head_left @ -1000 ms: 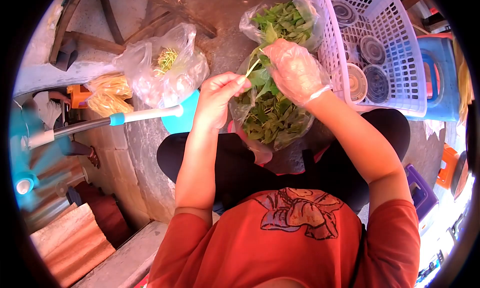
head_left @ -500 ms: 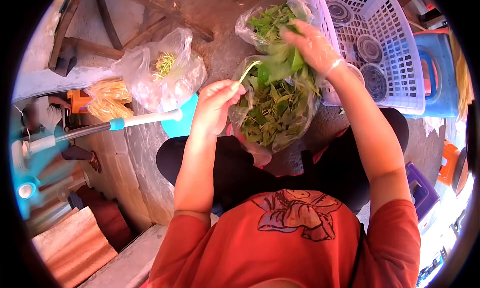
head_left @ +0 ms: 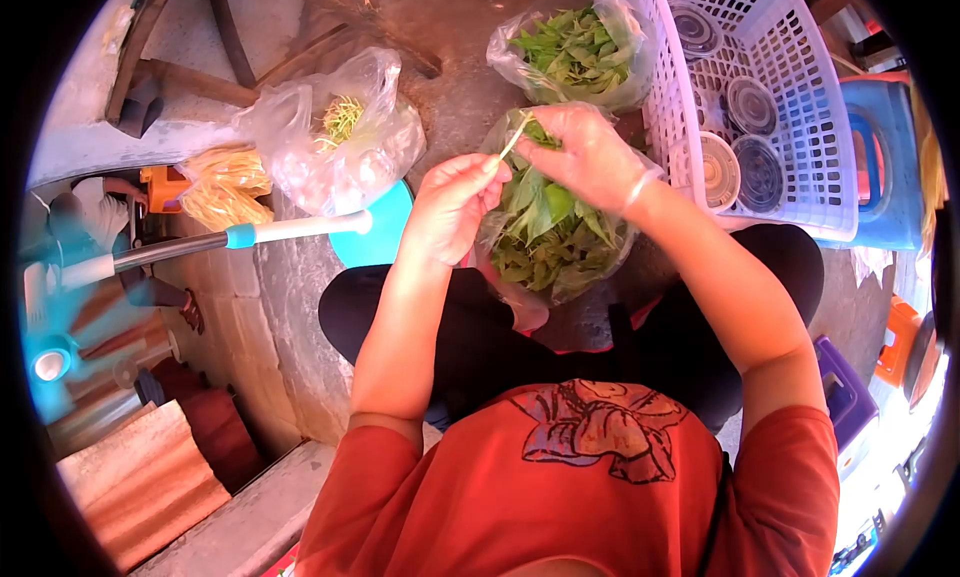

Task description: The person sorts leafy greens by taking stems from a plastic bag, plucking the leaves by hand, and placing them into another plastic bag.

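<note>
Toward the upper right stands a pale plastic basket (head_left: pixel 672 87). Left of it, a clear bag (head_left: pixel 572 289) of green leaves (head_left: pixel 550 247) lies open between the knees, with a second leaf bag (head_left: pixel 635 52) beyond. Farther left sits a stem bag (head_left: pixel 345 189). Over the nearer leaves, the gloved right hand (head_left: pixel 588 157) has bent fingers; whether they grip anything cannot be told. The bare left hand (head_left: pixel 450 205) pinches a slim stem (head_left: pixel 514 137), slanting up to the right fingertips.
</note>
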The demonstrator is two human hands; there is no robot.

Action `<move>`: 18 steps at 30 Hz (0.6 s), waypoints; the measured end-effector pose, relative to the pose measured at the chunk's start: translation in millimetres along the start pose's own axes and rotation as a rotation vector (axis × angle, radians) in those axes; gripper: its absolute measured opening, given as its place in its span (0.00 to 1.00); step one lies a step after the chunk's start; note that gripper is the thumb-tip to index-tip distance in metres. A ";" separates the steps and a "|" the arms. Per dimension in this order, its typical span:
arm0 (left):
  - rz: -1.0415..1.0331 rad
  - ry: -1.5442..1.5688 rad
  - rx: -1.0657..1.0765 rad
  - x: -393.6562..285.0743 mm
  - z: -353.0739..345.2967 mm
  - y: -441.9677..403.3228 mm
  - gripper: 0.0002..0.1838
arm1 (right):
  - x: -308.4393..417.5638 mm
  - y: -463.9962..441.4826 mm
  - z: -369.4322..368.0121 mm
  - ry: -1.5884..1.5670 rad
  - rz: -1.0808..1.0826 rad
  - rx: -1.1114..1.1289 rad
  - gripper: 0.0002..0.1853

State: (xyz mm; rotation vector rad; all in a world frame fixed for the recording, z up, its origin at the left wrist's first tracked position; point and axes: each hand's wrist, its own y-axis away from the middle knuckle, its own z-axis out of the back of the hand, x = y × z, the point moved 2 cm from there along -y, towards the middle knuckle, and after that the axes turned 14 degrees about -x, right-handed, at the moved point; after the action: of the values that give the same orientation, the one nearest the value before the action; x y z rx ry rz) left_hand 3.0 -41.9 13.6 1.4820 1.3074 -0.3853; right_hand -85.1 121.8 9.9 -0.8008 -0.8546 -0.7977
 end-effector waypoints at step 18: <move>-0.893 -0.851 -0.466 -38.1 55.5 -52.7 0.04 | -6.3 -35.4 114.6 -0.772 -0.379 -0.561 0.09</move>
State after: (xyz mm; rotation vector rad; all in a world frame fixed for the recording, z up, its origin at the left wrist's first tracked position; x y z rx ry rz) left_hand -33.8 -117.2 -2.9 0.1874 1.1447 -1.0585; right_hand -155.2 204.2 62.4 -1.5228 -1.5287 -1.1036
